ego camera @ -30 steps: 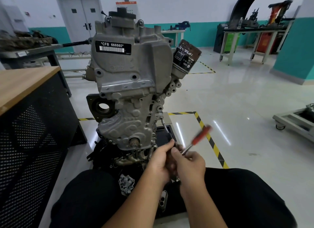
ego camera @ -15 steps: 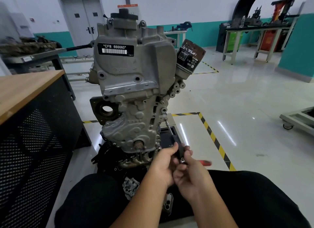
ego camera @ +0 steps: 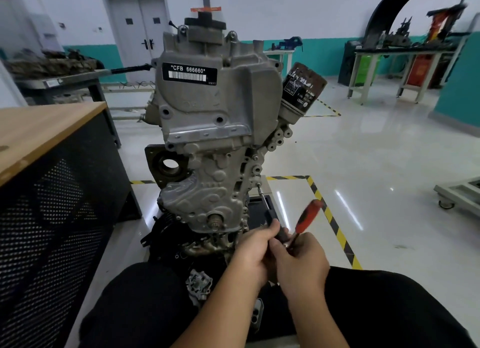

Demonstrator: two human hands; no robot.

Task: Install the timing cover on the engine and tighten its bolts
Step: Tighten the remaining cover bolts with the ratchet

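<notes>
Standing upright ahead, the engine [ego camera: 215,129] already carries the timing cover [ego camera: 207,199] on its lower front. The left hand [ego camera: 253,254] curls round the ratchet's black head, apparently steadying it, while the right hand [ego camera: 302,260] pinches the red-handled ratchet [ego camera: 307,216] to swing it, seemingly driving a bolt at the cover's right edge.

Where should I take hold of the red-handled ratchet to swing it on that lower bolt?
Probably the free upper end of the red handle, taken from the right. It angles up and right from the head, which sits between the left hand and right hand, so the far end is clear of the engine.
</notes>
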